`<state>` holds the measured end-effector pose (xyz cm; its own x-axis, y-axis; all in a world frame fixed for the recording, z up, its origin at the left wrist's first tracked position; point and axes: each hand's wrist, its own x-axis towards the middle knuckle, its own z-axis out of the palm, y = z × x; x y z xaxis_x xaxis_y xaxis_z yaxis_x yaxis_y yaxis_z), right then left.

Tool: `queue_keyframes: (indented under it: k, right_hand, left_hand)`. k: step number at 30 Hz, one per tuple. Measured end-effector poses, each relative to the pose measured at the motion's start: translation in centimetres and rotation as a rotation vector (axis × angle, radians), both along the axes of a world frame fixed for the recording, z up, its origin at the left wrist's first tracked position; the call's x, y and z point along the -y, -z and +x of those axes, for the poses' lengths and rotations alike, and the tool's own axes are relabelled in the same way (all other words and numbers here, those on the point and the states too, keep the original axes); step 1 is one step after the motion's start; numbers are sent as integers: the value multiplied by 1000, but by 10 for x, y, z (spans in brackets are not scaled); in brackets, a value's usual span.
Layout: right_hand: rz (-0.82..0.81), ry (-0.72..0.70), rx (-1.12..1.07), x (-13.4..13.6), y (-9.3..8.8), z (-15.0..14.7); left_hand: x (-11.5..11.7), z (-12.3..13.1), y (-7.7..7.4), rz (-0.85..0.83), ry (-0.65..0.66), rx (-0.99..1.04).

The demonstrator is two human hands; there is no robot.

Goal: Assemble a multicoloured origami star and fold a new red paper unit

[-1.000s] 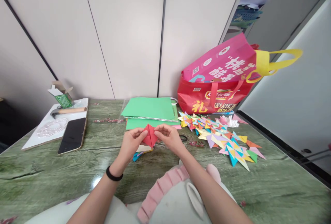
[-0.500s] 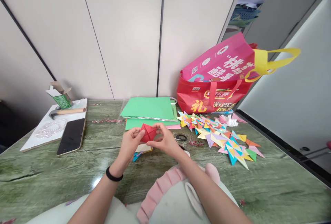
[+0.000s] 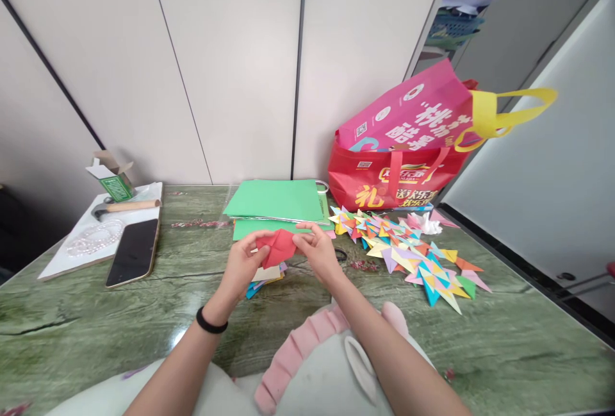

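A red sheet of folded paper [image 3: 278, 248] is held up over the table between my two hands. My left hand [image 3: 244, 263] pinches its left side, thumb on the near face. At the right corner, my right hand [image 3: 317, 253] grips the paper between thumb and forefinger, other fingers lifted. Below the red paper lies a small stack of coloured paper [image 3: 265, 280], partly covered by it. Behind my hands rests a pile of green paper sheets [image 3: 278, 201]. The black handle of scissors [image 3: 341, 254] shows just right of my right hand.
Folded paper stars [image 3: 408, 249] spread over the right of the green table [image 3: 158, 313]. Red and pink bags [image 3: 398, 166] stand behind them. On the left are a phone [image 3: 133, 253], a hammer [image 3: 127, 207] and a small box [image 3: 116, 186]. A plush toy [image 3: 317, 365] sits in front.
The red paper has turned and its folds look different, now wider toward the right. My right hand has shifted slightly right and closed on its right corner. My left hand stays nearly in place.
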<state>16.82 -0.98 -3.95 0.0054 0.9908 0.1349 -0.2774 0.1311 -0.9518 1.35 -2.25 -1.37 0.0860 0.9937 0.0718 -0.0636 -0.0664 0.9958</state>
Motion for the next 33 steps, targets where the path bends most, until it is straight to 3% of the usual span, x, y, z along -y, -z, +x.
queue_keyframes:
  k: [4,13,19,27,33]
  right_hand:
    - [-67,-4,-107,-3,2,2]
    - [-98,-104,39,4,-3,-2]
    - [-169,-122,72,3,-2,-3]
    - [-49,-170,47,3,1,1]
    - [29,-134,84,1,1,2]
  left_hand:
    - [0,2,2,-65,-7,-14]
    - [2,3,1,66,-37,-154]
    - [0,1,2,-2,-45,-64]
    - [-1,0,3,-72,-79,105]
    - [-3,-2,3,-73,-133,113]
